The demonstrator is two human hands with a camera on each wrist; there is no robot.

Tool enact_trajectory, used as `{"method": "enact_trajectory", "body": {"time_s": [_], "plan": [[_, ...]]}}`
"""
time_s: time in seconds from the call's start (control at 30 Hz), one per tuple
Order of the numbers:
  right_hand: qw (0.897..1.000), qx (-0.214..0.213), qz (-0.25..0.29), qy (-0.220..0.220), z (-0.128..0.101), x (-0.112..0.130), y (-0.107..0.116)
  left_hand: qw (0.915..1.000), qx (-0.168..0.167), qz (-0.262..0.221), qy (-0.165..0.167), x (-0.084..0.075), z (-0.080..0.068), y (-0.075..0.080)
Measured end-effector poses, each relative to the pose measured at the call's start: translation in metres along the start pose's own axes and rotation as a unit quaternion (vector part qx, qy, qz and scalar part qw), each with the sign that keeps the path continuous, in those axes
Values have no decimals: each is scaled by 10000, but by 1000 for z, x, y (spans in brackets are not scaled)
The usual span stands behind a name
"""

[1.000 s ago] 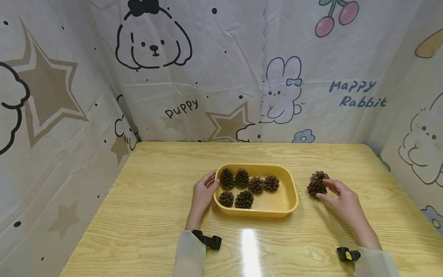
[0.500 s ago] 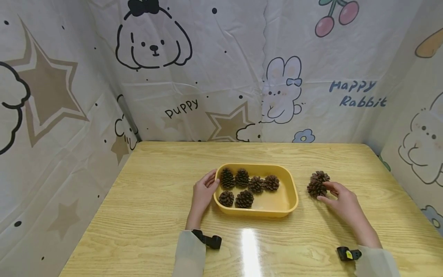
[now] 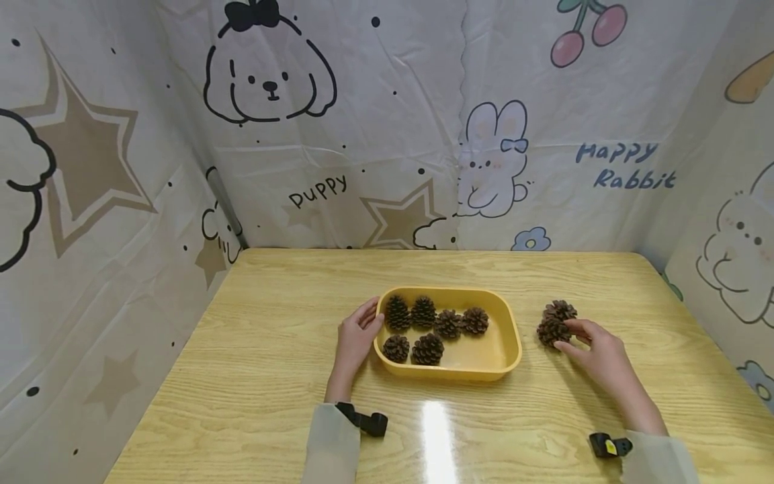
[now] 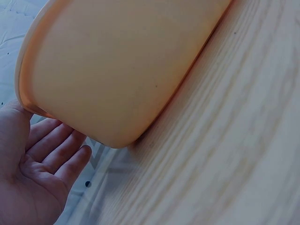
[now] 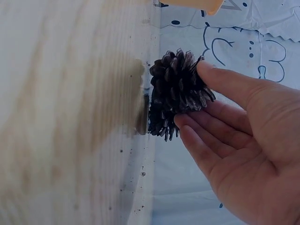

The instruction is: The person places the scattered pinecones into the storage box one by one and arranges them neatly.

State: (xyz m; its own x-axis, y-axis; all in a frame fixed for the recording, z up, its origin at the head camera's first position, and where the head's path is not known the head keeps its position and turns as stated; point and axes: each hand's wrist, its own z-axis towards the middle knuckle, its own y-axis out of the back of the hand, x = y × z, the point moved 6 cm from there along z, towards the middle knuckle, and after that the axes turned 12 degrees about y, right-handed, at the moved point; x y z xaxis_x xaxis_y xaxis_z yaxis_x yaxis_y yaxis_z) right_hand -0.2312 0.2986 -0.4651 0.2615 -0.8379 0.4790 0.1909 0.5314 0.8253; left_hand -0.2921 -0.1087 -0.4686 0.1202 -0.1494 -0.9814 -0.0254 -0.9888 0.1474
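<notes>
At the left end of a yellow plastic tray (image 3: pixel 471 374), my left hand (image 3: pixel 357 336) holds the rim with the thumb over it. Its fingers (image 4: pixel 61 147) lie along the outside of the end wall in the left wrist view. Several brown pine cones (image 3: pixel 427 349) sit in the tray, mostly toward its left side. To the right of the tray, my right hand (image 3: pixel 595 349) pinches a pine cone (image 5: pixel 176 82) between thumb and fingers. Another pine cone (image 3: pixel 560 309) lies right behind it, partly hidden by it.
The light wooden table (image 3: pixel 278 376) runs back to a printed cloth (image 3: pixel 363 148) hung behind and at both sides. Black wrist cameras (image 3: pixel 369 423) sit on both wrists. Small dark crumbs (image 5: pixel 143 174) lie on the table near the pine cones.
My right thumb and fingers have closed slightly on the front pine cone. The left hand and the tray stay in place.
</notes>
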Motion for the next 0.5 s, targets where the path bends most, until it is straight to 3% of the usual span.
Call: {"method": "enact_trajectory", "body": {"time_s": [0.5], "plan": [[9996,-256,115,-46,0,7,7,10000,6,75,-60,-1,-1,0]]}}
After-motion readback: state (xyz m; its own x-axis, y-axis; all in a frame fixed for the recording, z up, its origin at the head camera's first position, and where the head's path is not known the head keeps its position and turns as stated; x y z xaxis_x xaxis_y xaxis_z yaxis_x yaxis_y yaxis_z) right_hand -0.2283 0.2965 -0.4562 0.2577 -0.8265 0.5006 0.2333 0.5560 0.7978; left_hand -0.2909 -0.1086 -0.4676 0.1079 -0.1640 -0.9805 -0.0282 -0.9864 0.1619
